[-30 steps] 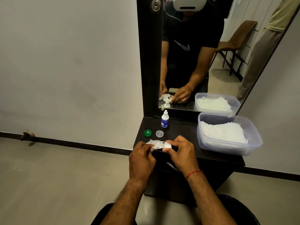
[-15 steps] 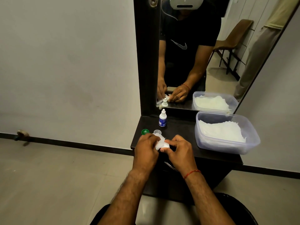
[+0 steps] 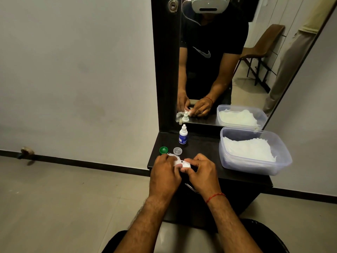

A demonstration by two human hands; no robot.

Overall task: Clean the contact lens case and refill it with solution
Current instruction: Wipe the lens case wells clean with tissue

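My left hand (image 3: 165, 172) and my right hand (image 3: 201, 172) meet over the front of the dark shelf (image 3: 204, 147). Between them is the white contact lens case (image 3: 186, 164), pinched by my right fingers, with a piece of white tissue (image 3: 176, 161) pressed against it by my left fingers. A green cap (image 3: 163, 150) and a clear cap (image 3: 177, 151) lie on the shelf just behind my hands. Further back stands the small white solution bottle (image 3: 182, 135) with a blue label, its cap on.
A clear plastic tub (image 3: 255, 168) of white tissues sits on the shelf's right side. A mirror (image 3: 237, 61) rises behind the shelf and reflects me, a chair and another person. A drawer handle (image 3: 191, 188) shows below my right hand.
The tissue was spread flat across both hands; it is now bunched against the case. My hands have drawn closer together and shifted a little towards the caps.
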